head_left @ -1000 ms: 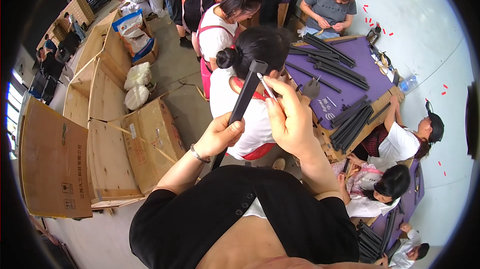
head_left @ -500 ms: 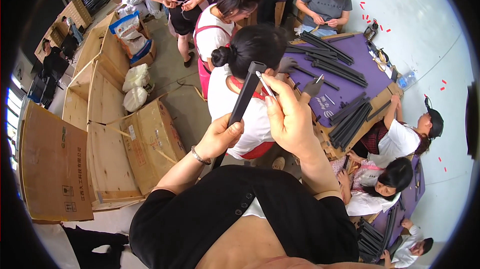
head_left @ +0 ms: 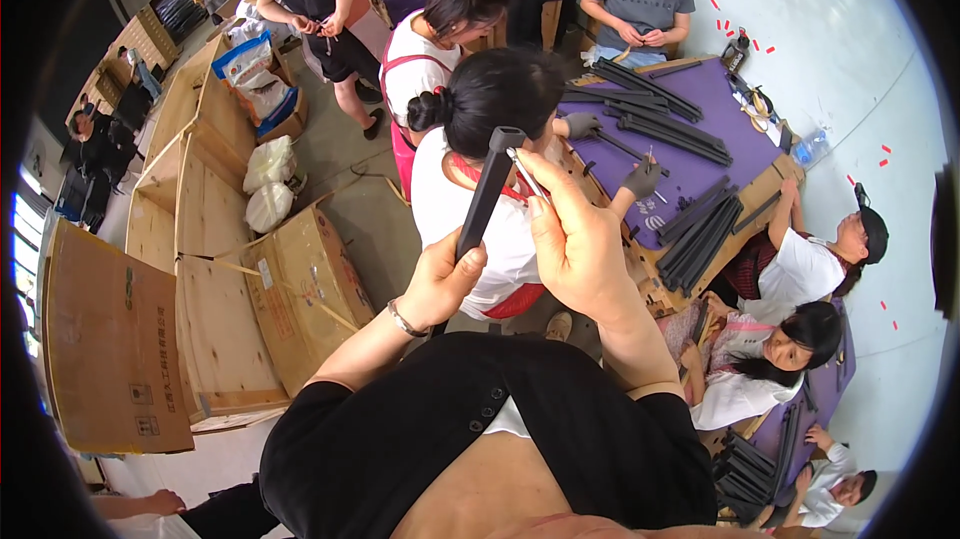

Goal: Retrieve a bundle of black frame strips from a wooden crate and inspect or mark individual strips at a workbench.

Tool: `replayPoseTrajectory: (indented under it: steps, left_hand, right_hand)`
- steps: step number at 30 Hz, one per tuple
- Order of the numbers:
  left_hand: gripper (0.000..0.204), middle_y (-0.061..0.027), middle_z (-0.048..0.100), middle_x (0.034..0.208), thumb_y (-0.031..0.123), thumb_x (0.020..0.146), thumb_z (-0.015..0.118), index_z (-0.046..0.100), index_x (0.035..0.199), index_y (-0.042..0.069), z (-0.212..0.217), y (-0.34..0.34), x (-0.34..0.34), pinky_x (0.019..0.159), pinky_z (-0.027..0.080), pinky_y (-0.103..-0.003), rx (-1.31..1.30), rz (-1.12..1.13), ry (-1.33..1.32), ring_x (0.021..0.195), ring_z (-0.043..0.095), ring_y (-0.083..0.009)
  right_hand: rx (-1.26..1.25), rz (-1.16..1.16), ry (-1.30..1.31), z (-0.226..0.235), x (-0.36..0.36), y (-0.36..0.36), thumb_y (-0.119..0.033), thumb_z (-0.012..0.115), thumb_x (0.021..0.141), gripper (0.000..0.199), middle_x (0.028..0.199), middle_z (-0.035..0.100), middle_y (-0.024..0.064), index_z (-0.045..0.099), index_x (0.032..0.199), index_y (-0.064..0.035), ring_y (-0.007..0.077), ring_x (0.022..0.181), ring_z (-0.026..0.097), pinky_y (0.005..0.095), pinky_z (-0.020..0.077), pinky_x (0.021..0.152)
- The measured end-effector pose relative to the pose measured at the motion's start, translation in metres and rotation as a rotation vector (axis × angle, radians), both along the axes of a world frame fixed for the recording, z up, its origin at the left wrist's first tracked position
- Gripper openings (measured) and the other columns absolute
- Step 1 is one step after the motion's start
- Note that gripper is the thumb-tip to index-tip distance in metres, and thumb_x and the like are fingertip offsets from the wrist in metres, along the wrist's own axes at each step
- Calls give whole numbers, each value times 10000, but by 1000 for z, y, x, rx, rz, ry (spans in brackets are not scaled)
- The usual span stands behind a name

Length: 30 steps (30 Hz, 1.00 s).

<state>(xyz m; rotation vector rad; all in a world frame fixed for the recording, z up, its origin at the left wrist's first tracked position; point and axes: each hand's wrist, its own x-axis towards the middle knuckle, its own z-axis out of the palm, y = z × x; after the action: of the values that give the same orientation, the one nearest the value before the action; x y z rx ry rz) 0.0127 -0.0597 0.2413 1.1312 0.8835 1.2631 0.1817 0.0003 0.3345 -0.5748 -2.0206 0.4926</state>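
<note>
My left hand [head_left: 440, 281] is closed around the lower part of a black square-section tube [head_left: 486, 197], held tilted with its top end away from me. Pinched between thumb and fingers of my right hand [head_left: 580, 251] is a thin, pale metal-looking tool [head_left: 527, 175]. Its tip meets the tube's side just below the top end, where a small light spot shows; whether it enters a hole I cannot tell. The tube's lower end is hidden behind my hand and clothing.
Directly ahead, a co-worker in white [head_left: 458, 201] works at a purple-covered table [head_left: 715, 104] bearing several black tubes [head_left: 700, 244]. More people sit around it. To the left stand open wooden crates [head_left: 215, 319] and a large cardboard box [head_left: 115, 339]. White bags [head_left: 270, 164] lie beyond.
Both my hands keep almost the same place, with the tool tip still at the tube. Ahead, the co-worker's gloved hands have moved over the table, and a standing person in black has shifted left.
</note>
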Motion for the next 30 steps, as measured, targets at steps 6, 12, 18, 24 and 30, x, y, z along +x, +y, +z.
replayPoseTrajectory:
  steps: [6, 12, 18, 24, 30]
  left_hand:
    - [181, -171, 510, 558, 159, 847, 557, 478, 802, 3, 24, 10, -5, 489, 421, -359, 239, 343, 848, 530, 533, -360]
    - [173, -197, 533, 589, 136, 835, 559, 465, 844, -10, 32, 20, -10, 501, 433, -397, 312, 276, 1007, 575, 560, -375]
    - [178, -220, 546, 621, 127, 819, 566, 461, 861, -11, 31, 33, -8, 521, 448, -426, 418, 365, 1098, 601, 564, -389]
    - [181, -224, 548, 631, 135, 817, 571, 479, 851, -18, 33, 39, 2, 528, 446, -421, 350, 309, 1023, 601, 563, -389]
    - [180, -223, 543, 624, 145, 822, 570, 483, 862, -7, 30, 49, 15, 530, 434, -420, 256, 239, 1000, 614, 560, -396]
  right_hand:
    - [54, -135, -156, 10, 12, 5, -35, 512, 814, 312, 653, 600, 145, 506, 1126, -34, 288, 531, 596, 348, 463, 481]
    - [-100, -69, -82, -4, 19, 27, -46, 502, 849, 197, 527, 506, 51, 527, 1043, -23, 147, 397, 471, 251, 322, 372]
    - [-1348, 551, 692, -3, 31, 26, -146, 416, 904, 277, 479, 284, -56, 487, 1136, -11, 32, 367, 227, 177, 200, 348]
    - [-55, -133, 187, -25, 25, 36, -72, 496, 852, 258, 518, 460, -35, 533, 1096, 4, 82, 412, 447, 222, 263, 346]
    - [-698, 85, 412, -10, 53, 31, -91, 506, 850, 277, 512, 438, -20, 522, 1114, -9, 82, 413, 421, 206, 259, 363]
